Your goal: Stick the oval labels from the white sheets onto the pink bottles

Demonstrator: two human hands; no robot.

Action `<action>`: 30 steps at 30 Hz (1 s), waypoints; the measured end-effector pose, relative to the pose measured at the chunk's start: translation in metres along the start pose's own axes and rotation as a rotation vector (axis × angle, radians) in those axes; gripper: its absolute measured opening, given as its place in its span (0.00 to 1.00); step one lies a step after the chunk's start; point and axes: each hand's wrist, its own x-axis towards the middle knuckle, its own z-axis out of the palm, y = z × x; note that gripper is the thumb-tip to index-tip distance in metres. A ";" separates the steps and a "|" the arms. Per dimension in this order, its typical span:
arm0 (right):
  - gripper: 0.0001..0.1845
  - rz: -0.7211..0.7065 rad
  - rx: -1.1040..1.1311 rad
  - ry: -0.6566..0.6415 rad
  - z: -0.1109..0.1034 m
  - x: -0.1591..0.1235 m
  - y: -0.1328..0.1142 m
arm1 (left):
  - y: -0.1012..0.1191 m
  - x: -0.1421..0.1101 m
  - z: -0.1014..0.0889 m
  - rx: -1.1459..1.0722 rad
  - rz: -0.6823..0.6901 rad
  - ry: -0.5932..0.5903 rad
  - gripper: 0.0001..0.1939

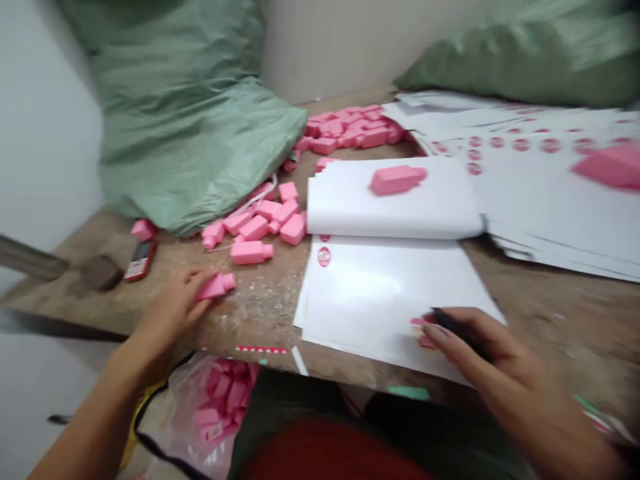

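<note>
My left hand grips a small pink plastic bottle lying on the worn wooden table, near its front edge. My right hand rests on a stack of white sticker sheets, fingers closed round a dark pen-like tool, its tip at a pink round sticker. A pile of pink bottles lies just beyond my left hand. Another pink bottle sits on a folded white sheet.
Green sacks stand at the back left and back right. More pink bottles and spread sticker sheets lie further back. A red phone lies at the left. A clear bag of pink bottles hangs below the table's edge.
</note>
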 end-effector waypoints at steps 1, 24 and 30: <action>0.20 0.019 -0.038 -0.040 -0.003 0.000 -0.006 | 0.008 0.000 0.000 -0.040 0.016 0.015 0.20; 0.12 -0.057 -0.644 -0.035 -0.028 0.008 -0.005 | 0.191 0.018 0.129 -1.585 -0.656 -0.530 0.19; 0.13 -0.087 -0.667 -0.047 -0.030 0.006 -0.003 | 0.191 0.019 0.136 -1.493 -0.617 -0.561 0.22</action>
